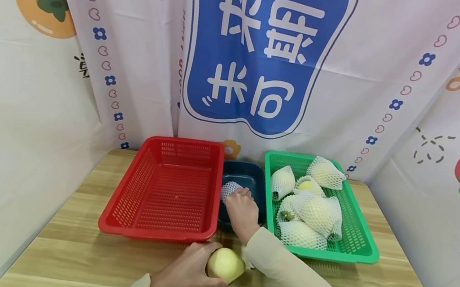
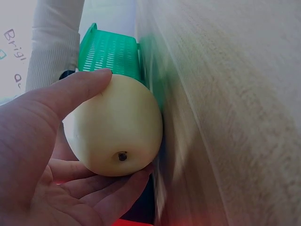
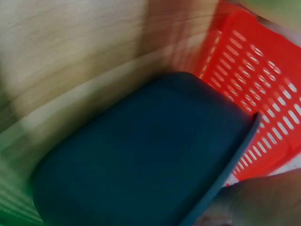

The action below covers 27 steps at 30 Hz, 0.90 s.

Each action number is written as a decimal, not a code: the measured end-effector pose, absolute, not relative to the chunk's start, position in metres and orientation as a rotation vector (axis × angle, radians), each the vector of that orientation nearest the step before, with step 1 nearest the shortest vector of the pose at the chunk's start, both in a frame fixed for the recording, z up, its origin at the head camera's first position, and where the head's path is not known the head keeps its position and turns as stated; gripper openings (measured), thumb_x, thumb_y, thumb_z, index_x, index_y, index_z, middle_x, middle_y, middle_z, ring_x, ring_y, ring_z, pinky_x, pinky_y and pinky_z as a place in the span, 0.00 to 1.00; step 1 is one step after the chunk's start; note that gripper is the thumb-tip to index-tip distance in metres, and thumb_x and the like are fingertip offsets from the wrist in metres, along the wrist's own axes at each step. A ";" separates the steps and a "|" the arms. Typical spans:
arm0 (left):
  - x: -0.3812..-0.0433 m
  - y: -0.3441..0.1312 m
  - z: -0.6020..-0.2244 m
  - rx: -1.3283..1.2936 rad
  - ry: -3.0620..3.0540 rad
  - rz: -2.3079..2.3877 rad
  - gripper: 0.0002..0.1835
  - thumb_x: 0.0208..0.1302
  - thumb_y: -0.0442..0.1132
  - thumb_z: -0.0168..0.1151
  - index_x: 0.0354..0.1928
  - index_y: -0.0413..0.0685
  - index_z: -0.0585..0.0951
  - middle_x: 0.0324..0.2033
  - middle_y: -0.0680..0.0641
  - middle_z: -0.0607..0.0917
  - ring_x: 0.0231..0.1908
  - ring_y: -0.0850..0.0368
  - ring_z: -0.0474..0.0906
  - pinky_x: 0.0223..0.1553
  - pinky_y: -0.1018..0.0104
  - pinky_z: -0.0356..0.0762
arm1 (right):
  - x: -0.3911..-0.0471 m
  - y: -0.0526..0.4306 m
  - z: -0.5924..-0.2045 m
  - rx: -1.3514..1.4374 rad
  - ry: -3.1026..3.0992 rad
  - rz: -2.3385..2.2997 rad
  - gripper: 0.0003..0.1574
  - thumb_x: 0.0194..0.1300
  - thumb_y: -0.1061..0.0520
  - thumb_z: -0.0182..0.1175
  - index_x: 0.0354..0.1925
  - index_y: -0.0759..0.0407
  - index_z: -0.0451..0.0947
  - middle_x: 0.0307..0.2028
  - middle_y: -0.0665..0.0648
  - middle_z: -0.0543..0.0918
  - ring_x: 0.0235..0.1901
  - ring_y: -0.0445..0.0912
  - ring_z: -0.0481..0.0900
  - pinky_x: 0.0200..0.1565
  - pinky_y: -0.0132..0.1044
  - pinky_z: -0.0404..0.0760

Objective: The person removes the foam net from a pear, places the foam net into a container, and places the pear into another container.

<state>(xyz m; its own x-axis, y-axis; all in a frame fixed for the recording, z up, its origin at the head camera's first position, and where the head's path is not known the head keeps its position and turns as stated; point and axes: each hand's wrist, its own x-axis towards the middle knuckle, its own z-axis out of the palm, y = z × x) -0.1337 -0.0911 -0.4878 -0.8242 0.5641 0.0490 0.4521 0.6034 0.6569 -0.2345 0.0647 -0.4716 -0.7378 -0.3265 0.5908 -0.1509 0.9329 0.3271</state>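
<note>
Enclosed at the back and both sides by white printed cloth [image 1: 154, 57]. Centred on a big blue panel [image 1: 259, 61] with white Chinese characters, flanked by columns of blue flowers and hearts [image 1: 99, 33]. Furnished with a pale wood-grain table [image 1: 57, 251]. Brightly, softly lit.

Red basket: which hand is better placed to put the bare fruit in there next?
Probably the left hand: it grips the bare fruit near the front right corner of the red basket. The right hand is over the dark blue tray, beside a white foam net.
</note>
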 end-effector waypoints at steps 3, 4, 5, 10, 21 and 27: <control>-0.134 -0.091 -0.489 0.857 2.660 1.027 0.35 0.52 0.56 0.83 0.56 0.46 0.81 0.45 0.54 0.86 0.38 0.69 0.77 0.39 0.72 0.78 | -0.236 0.063 -0.472 0.441 -2.563 -0.211 0.06 0.69 0.65 0.67 0.36 0.65 0.90 0.33 0.64 0.90 0.28 0.50 0.89 0.26 0.40 0.88; -0.134 -0.091 -0.490 0.861 2.660 1.030 0.35 0.52 0.56 0.83 0.56 0.46 0.81 0.45 0.54 0.86 0.38 0.70 0.77 0.39 0.73 0.78 | -0.237 0.063 -0.470 0.479 -2.640 -0.143 0.06 0.68 0.65 0.67 0.35 0.62 0.90 0.32 0.63 0.90 0.28 0.51 0.88 0.27 0.42 0.89; -0.134 -0.091 -0.490 0.863 2.661 1.031 0.35 0.52 0.56 0.83 0.56 0.46 0.81 0.45 0.54 0.86 0.38 0.70 0.77 0.39 0.73 0.78 | -0.238 0.063 -0.469 0.513 -2.718 -0.060 0.06 0.68 0.66 0.67 0.34 0.61 0.90 0.32 0.62 0.90 0.29 0.52 0.89 0.28 0.44 0.89; -0.135 -0.091 -0.492 0.884 2.681 1.029 0.35 0.52 0.57 0.83 0.56 0.46 0.81 0.45 0.54 0.86 0.38 0.70 0.77 0.40 0.73 0.79 | -0.246 0.068 -0.458 0.592 -3.081 0.332 0.15 0.72 0.66 0.63 0.26 0.57 0.83 0.31 0.60 0.89 0.40 0.56 0.89 0.50 0.52 0.89; -0.137 -0.091 -0.490 0.820 2.644 1.003 0.37 0.52 0.57 0.83 0.58 0.44 0.81 0.46 0.52 0.88 0.38 0.70 0.78 0.39 0.72 0.80 | -0.252 0.079 -0.422 0.628 -3.476 0.568 0.19 0.73 0.47 0.63 0.25 0.51 0.77 0.23 0.51 0.77 0.29 0.46 0.74 0.36 0.39 0.72; -0.136 -0.092 -0.490 0.858 2.649 1.007 0.37 0.52 0.57 0.83 0.58 0.44 0.81 0.45 0.52 0.88 0.37 0.70 0.78 0.38 0.72 0.79 | -0.241 0.094 -0.398 0.647 -3.435 0.570 0.21 0.72 0.43 0.66 0.44 0.60 0.82 0.39 0.57 0.85 0.39 0.48 0.82 0.41 0.41 0.82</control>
